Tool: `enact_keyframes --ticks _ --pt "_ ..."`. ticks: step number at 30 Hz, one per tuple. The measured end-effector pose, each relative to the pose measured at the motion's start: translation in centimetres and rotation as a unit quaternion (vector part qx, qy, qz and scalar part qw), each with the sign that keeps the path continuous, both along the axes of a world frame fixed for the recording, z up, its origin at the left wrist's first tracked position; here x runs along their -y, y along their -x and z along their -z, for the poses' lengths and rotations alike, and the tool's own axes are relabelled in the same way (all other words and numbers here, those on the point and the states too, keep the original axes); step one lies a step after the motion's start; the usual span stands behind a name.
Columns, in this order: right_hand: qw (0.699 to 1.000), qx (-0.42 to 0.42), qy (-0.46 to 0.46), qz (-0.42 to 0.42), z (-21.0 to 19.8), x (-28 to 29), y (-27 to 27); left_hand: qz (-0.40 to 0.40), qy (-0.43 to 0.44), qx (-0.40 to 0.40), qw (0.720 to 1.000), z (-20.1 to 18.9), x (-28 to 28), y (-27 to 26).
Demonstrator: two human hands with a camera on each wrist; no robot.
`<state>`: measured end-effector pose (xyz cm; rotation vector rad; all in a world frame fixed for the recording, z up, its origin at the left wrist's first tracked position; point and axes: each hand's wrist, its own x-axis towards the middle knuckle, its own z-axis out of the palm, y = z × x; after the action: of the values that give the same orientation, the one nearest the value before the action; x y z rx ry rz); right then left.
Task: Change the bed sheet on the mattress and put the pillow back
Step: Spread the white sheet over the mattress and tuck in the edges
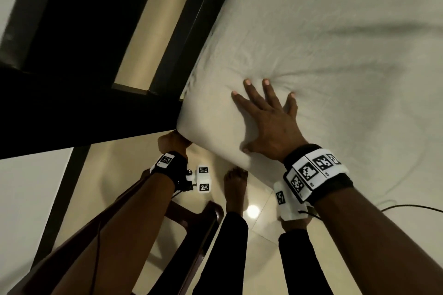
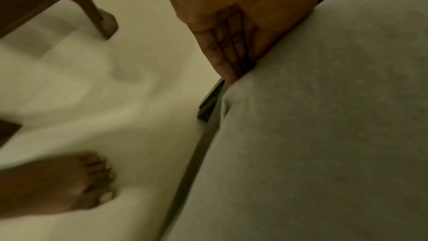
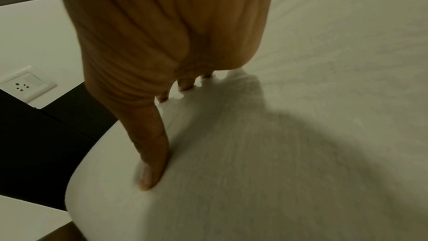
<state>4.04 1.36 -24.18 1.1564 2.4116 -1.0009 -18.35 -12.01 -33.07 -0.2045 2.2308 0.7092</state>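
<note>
Bed sheet (image 1: 335,55) covers the mattress, filling the head view from twelve to four o'clock; left hand (image 1: 173,142) at its seven o'clock corner, fingers straight together along the sheet's side; right hand (image 1: 268,122) pressed flat, fingers wide

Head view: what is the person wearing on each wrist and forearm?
Both forearms are bare, no sleeves. The left hand has a black wristband with one square black-and-white marker; the right hand has a black band with several. A white marker-tagged camera block with thin black cable hangs under each wrist.
</note>
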Motion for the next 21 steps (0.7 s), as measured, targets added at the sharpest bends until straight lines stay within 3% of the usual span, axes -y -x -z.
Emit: enact_keyframes --ticks 1,2,4,6,7,8,9,10,13,17,21 --pt "1.0 0.002 -0.001 0.0 0.0 0.0 -0.1 0.164 0.109 -0.064 0.978 0.0 -0.2 -0.2" --pt "1.0 0.001 0.0 -0.002 0.0 0.0 0.0 0.252 0.141 -0.089 0.953 -0.2 -0.1 0.0" --pt "1.0 0.0 0.0 -0.005 0.1 0.0 0.0 0.294 0.134 -0.059 0.945 0.3 0.1 0.3" --pt "1.0 -0.007 -0.003 -0.006 0.2 0.1 -0.1 0.284 0.14 -0.029 0.948 1.5 0.9 0.3" --pt "1.0 -0.012 -0.006 -0.007 0.2 0.1 -0.2 0.212 0.087 0.003 0.973 1.7 1.1 0.1" --pt "1.0 -0.014 -0.012 -0.009 0.1 0.2 -0.5 0.016 0.002 0.082 0.996 1.1 0.8 -0.7" --pt "1.0 -0.014 -0.021 -0.007 -0.1 0.4 -1.0 -0.126 -0.071 0.165 0.976 0.4 0.4 -1.6" --pt "0.999 -0.015 -0.029 -0.002 -0.4 0.6 -1.4 -0.185 -0.134 0.195 0.954 -0.3 0.8 -2.7" --pt "0.996 -0.016 -0.039 0.076 -2.0 2.2 -3.9 -0.212 -0.154 0.251 0.932 -2.0 1.5 -6.3" --pt "0.958 -0.028 -0.053 0.28 -3.4 7.0 -10.5 -0.222 -0.128 0.318 0.913 -3.6 1.4 -10.6" --pt "0.932 -0.028 -0.076 0.352 -2.7 13.1 -17.2 -0.221 -0.107 0.329 0.912 -4.4 1.3 -15.8"
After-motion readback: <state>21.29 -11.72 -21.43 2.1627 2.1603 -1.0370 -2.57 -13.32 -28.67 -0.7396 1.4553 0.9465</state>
